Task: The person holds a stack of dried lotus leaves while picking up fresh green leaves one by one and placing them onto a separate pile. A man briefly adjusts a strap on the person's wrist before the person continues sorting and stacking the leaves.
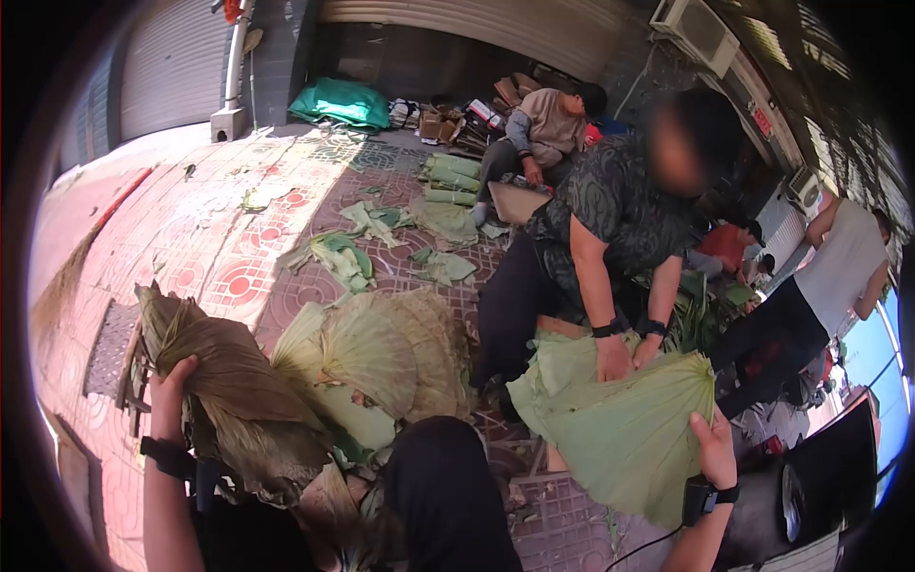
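Note:
My left hand (175,386) is wrapped round a bundle of brown, dried leaves (238,391) at the left. Over on the right, my right hand (713,446) pinches the edge of a large pale green leaf (620,419), thumb on top. Both hands of a co-worker (624,355) touch the far edge of the green leaves there. Between my hands, in front of my knee, lies a spread pile of pale green and tan leaves (381,353).
Loose leaves (343,259) and a stack of folded leaves (450,179) lie on the patterned paving (238,276). A seated person (551,129) works beyond, near cardboard and a green sack (340,103). A person in a white top (839,257) bends at the right.

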The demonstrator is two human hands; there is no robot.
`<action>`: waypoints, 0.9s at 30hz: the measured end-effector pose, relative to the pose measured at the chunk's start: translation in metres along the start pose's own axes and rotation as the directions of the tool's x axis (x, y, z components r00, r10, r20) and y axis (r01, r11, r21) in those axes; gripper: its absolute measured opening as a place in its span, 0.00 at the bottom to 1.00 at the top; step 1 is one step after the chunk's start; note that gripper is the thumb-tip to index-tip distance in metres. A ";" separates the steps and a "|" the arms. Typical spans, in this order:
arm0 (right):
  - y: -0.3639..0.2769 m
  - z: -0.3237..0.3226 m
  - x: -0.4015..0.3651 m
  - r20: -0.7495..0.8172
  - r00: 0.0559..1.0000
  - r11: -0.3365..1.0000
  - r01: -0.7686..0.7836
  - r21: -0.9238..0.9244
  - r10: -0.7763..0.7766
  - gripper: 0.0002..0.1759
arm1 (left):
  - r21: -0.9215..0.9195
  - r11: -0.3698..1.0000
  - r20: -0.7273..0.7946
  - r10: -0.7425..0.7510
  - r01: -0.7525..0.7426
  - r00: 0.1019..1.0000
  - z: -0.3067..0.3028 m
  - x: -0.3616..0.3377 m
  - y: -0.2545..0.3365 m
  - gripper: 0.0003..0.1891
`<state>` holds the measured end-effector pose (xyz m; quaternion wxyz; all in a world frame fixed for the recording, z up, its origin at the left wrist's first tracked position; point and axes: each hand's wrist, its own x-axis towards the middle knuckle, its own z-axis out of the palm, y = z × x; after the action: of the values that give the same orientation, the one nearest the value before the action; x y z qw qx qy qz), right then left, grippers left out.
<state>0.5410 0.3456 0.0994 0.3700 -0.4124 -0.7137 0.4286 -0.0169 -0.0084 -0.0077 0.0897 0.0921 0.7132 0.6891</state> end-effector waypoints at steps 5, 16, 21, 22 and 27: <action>0.003 -0.012 -0.003 -0.002 1.000 0.999 -0.026 -0.046 0.026 0.21 | -0.014 0.999 0.016 -0.048 0.049 0.999 0.005 0.005 -0.007 0.22; -0.009 -0.003 0.065 0.060 0.993 0.963 0.111 -0.246 -0.099 0.21 | -0.057 0.998 0.137 -0.025 0.033 0.990 0.014 0.005 -0.004 0.20; 0.038 -0.005 0.116 -0.069 0.968 0.911 0.200 -0.361 -0.240 0.08 | -0.072 0.995 0.173 -0.062 0.076 0.983 0.012 -0.004 0.004 0.18; 0.048 -0.005 0.123 -0.051 0.942 0.910 0.305 -0.283 -0.332 0.04 | -0.089 0.990 0.177 -0.090 0.107 0.980 0.011 -0.004 0.004 0.18; 0.075 -0.006 0.148 -0.279 0.901 0.615 -0.018 -0.789 -0.332 0.22 | -0.105 0.977 0.225 -0.158 0.185 0.961 0.005 0.000 -0.001 0.18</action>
<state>0.5094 0.5030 0.0587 0.3302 -0.5433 -0.7703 -0.0488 -0.0154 -0.0032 -0.0087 0.2315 0.0979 0.6598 0.7081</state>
